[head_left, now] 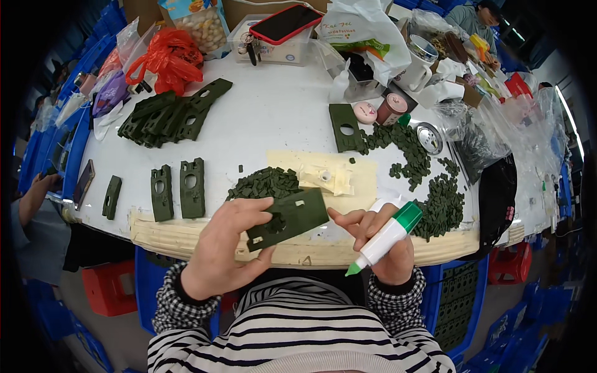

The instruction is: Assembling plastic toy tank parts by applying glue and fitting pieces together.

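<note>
My left hand (214, 252) pinches a flat dark green plastic part (305, 214) by its left end, between thumb and fingers. The part is tilted over the table's near edge and has a large hole and small square cutouts. My right hand (399, 256) is wrapped round a white glue bottle (380, 244) with a green base and a green nozzle, which points down to the left. Its index finger reaches toward the part without plainly touching it. Behind the part lies a heap of small green pieces (264, 183), beside a pale block (324, 177) on a yellowish sheet (367, 168).
Similar green parts stand at the left (193, 189) and lie stacked farther back (165, 121). More small green pieces (441, 205) spread at the right. A phone (286, 25) rests on a clear box at the back, near a red bag (168, 59). Another person (469, 18) sits at the far right.
</note>
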A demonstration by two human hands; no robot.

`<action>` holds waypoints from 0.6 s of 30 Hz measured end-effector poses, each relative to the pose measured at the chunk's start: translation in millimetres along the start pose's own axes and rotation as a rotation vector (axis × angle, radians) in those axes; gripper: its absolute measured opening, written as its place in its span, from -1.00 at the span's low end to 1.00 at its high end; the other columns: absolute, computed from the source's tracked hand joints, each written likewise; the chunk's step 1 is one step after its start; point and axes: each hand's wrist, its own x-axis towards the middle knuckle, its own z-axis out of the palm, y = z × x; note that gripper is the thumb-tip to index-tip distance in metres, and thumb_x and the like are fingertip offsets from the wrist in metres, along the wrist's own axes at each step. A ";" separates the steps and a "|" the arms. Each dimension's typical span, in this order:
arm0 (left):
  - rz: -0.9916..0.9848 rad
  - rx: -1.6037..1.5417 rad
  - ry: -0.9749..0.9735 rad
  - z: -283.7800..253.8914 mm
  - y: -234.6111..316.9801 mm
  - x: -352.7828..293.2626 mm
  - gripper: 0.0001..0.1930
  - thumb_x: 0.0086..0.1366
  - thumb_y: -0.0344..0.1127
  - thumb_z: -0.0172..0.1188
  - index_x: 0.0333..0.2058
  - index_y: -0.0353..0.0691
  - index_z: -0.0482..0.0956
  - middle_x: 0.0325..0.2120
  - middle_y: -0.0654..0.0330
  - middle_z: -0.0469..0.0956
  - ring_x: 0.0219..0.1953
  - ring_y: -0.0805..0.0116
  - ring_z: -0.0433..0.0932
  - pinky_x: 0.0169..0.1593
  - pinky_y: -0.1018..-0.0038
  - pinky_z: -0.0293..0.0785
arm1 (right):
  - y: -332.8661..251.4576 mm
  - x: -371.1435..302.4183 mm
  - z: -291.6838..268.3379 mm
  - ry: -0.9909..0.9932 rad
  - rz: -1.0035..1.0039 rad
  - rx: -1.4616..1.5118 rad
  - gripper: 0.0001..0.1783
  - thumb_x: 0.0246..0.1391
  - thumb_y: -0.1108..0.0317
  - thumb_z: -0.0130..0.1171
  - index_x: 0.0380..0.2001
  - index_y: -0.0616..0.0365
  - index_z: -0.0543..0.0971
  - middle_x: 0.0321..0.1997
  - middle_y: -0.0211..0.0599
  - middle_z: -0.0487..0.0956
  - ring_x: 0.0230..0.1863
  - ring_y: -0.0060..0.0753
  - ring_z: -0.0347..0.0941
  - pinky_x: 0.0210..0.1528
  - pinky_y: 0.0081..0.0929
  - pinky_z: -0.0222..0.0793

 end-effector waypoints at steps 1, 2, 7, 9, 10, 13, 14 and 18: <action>0.001 -0.065 0.006 9.8 -1.2 3.1 -0.47 -0.10 -0.57 0.29 -0.10 -0.29 0.31 -0.08 -0.12 0.43 -0.13 0.07 0.46 -0.12 0.33 0.41 | -3.2 -0.8 1.8 -0.013 0.010 -0.031 -0.48 0.05 -0.10 0.13 -0.27 0.21 0.41 -0.39 -0.17 0.55 -0.05 -0.05 0.44 0.20 0.06 0.13; 0.002 -0.129 0.012 16.9 -1.7 6.1 -0.47 -0.10 -0.57 0.29 -0.09 -0.29 0.31 -0.08 -0.11 0.44 -0.13 0.08 0.46 -0.12 0.34 0.41 | -6.4 -1.7 3.3 -0.026 0.021 -0.062 -0.47 0.05 -0.09 0.14 -0.26 0.22 0.41 -0.39 -0.17 0.55 -0.07 -0.05 0.46 0.17 0.03 0.19; 0.069 -0.263 -0.015 34.4 -6.5 15.1 -0.42 -0.11 -0.58 0.30 -0.06 -0.28 0.29 -0.08 -0.10 0.43 -0.12 0.12 0.46 -0.12 0.38 0.41 | -10.9 -10.0 5.4 0.067 0.023 -0.104 -0.48 0.06 -0.03 0.16 -0.23 0.27 0.40 -0.37 -0.15 0.55 -0.14 -0.08 0.50 0.02 -0.11 0.36; 0.067 -0.354 0.019 39.4 -8.6 13.8 -0.37 -0.10 -0.57 0.32 -0.02 -0.28 0.25 -0.06 -0.08 0.41 -0.09 0.14 0.45 -0.09 0.37 0.41 | -10.3 -9.9 7.1 0.103 0.008 -0.087 -0.50 0.08 0.00 0.15 -0.22 0.29 0.40 -0.35 -0.13 0.55 -0.13 -0.08 0.50 0.00 -0.13 0.38; 0.060 -0.413 0.050 43.3 -10.9 11.2 -0.34 -0.09 -0.57 0.33 0.01 -0.28 0.23 -0.05 -0.07 0.39 -0.06 0.15 0.44 -0.07 0.35 0.42 | -9.3 -9.1 8.1 0.117 -0.001 -0.075 -0.50 0.08 0.01 0.14 -0.22 0.29 0.40 -0.34 -0.13 0.55 -0.12 -0.09 0.50 0.00 -0.14 0.38; -0.041 -0.726 0.180 58.6 -13.2 2.6 -0.28 -0.07 -0.60 0.34 0.08 -0.27 0.17 0.03 -0.02 0.34 0.03 0.23 0.39 0.04 0.38 0.40 | -5.0 -6.0 14.7 0.158 0.009 -0.019 -0.51 0.09 0.01 0.14 -0.21 0.28 0.39 -0.34 -0.13 0.55 -0.10 -0.07 0.50 -0.01 -0.16 0.39; -0.089 -0.853 0.230 61.0 -12.6 0.9 -0.27 -0.06 -0.62 0.33 0.10 -0.26 0.16 0.05 0.00 0.32 0.06 0.26 0.37 0.08 0.40 0.39 | -3.7 -4.6 16.8 0.159 0.009 -0.010 -0.51 0.09 0.01 0.13 -0.20 0.28 0.39 -0.33 -0.13 0.55 -0.10 -0.07 0.50 -0.01 -0.17 0.39; -0.186 -1.101 0.186 66.2 -13.9 -4.3 -0.24 -0.05 -0.61 0.34 0.12 -0.27 0.12 0.09 0.00 0.27 0.13 0.28 0.32 0.15 0.36 0.35 | 2.8 -2.7 20.5 0.136 0.026 0.009 -0.52 0.11 0.03 0.12 -0.18 0.28 0.38 -0.31 -0.12 0.55 -0.10 -0.08 0.51 -0.01 -0.19 0.39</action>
